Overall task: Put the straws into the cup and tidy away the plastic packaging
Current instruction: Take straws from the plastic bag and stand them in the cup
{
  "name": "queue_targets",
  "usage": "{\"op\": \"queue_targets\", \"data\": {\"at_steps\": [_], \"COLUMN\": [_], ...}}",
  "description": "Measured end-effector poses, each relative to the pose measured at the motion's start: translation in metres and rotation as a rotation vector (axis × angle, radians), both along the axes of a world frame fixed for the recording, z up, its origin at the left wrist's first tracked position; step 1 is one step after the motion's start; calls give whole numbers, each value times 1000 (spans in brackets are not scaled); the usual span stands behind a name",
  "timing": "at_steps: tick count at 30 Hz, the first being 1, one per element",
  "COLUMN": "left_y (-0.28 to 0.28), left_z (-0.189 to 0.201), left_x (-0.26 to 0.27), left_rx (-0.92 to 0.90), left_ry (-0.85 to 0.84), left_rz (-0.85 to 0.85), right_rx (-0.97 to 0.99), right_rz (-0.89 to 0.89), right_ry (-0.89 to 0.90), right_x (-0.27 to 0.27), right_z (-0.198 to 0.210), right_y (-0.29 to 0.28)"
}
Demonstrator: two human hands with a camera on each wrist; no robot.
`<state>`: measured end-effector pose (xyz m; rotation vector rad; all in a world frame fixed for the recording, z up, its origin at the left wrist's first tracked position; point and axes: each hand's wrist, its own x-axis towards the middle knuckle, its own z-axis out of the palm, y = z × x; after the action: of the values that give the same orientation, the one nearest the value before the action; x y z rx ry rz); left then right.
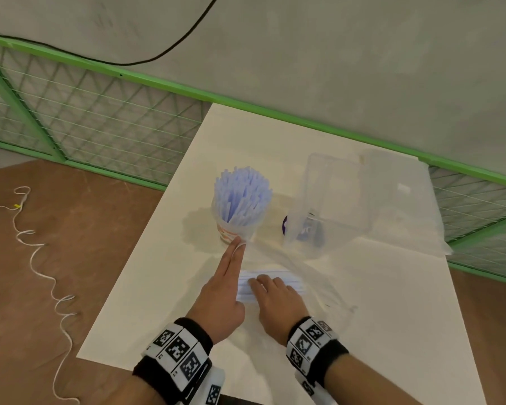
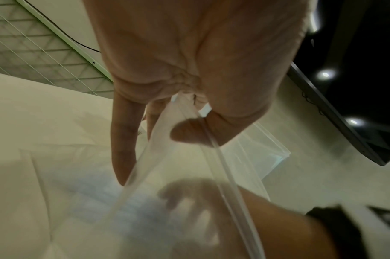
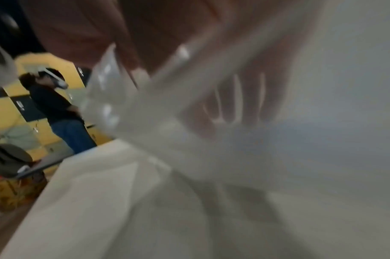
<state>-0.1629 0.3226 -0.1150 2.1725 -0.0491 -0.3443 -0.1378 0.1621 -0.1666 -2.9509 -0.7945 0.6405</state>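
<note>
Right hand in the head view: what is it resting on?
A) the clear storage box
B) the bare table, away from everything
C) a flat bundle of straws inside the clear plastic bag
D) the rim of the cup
C: the right hand lies with curled fingers over the pale straws in the clear plastic bag, near the table's front, while the cup stands farther back.

Head view looks down; both wrist views, seemingly close, share the bag (image 2: pixel 189 175).
</note>
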Motion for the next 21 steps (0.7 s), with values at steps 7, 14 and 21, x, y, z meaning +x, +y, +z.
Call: {"op": "queue_targets", "data": {"at_steps": [7, 14, 21], "left_y": [-2, -1, 0], "left_z": [-4, -3, -5], "left_x": [-1, -1, -1], "left_rx": [8, 4, 4], "left_ry": [-6, -32, -26], "left_rz": [-6, -10, -9], "right_rx": [5, -6, 10], "right_rz": [4, -16, -17], "right_ry": [-192, -233, -224], "right_x": [-2, 0, 5], "right_z": [-28, -28, -26], "right_y": [-2, 1, 5]}}
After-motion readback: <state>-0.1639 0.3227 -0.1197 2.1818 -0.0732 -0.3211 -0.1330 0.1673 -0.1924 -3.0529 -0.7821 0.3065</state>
